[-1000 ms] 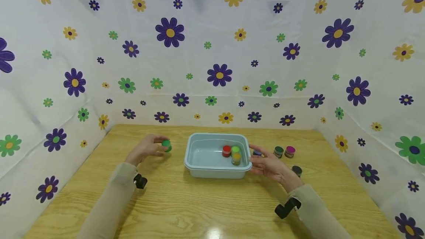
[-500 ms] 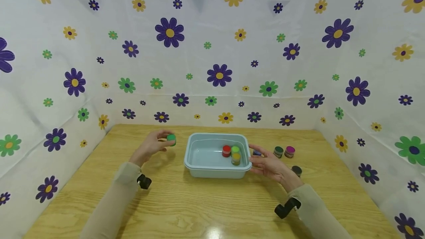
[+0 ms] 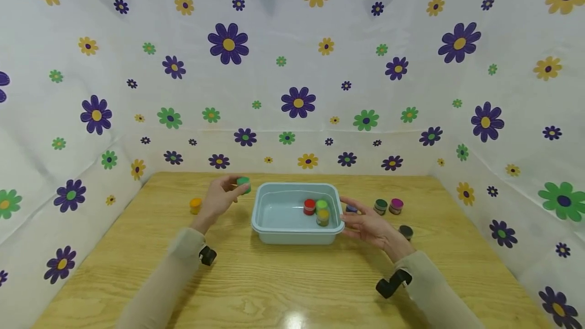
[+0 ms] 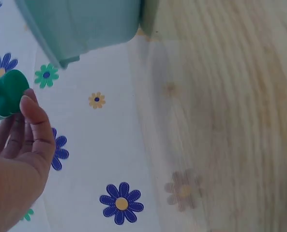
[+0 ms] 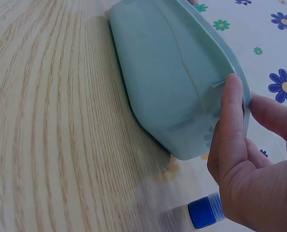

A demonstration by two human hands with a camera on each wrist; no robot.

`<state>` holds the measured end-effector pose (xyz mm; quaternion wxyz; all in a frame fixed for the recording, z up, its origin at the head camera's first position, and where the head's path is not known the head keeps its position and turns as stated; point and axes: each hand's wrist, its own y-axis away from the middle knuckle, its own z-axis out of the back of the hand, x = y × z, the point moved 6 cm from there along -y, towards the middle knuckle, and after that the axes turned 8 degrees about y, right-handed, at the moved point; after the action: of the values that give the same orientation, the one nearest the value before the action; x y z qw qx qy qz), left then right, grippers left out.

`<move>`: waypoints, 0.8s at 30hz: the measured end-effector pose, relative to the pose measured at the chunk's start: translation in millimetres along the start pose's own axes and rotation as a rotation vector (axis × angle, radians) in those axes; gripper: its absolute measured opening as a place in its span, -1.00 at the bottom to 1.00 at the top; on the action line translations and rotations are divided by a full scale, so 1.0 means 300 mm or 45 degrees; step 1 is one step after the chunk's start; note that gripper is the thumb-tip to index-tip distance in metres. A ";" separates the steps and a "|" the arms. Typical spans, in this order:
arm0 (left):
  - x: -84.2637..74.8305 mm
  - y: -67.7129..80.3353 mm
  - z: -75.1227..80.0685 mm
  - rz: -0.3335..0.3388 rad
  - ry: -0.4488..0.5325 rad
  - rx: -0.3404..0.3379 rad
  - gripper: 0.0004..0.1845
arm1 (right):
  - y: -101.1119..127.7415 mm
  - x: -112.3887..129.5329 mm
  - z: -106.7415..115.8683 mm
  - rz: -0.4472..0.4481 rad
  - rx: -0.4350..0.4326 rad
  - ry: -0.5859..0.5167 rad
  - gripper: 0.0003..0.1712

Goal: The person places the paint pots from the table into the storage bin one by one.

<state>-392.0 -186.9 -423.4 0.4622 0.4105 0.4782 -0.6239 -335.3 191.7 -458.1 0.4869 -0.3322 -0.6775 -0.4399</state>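
Head view, left hand (image 3: 218,199) pinching green jar (image 3: 244,184), right hand (image 3: 367,225) touching tub (image 3: 274,227)

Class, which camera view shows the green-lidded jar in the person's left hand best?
The left wrist view: the green-lidded jar fills the upper left corner, its lid plain, held at the tips of the left hand. The head view shows the jar only small, beside the basin. The right wrist view does not show it.
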 end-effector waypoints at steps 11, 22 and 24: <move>-0.026 0.007 -0.114 -0.096 -0.045 0.001 -0.50 | 0.004 -0.001 -0.003 -0.004 0.008 -0.012 -0.17; -0.059 0.015 -0.196 -0.156 -0.094 0.001 -0.57 | 0.005 -0.003 -0.003 0.001 0.022 -0.034 -0.17; -0.070 0.020 -0.213 -0.171 -0.108 0.006 -0.59 | 0.004 0.000 -0.005 0.003 0.024 -0.029 -0.17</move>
<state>-376.8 -121.3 -417.8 0.4381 0.3516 0.4833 -0.6715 -333.8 190.8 -457.7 0.4827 -0.3334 -0.6868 -0.4292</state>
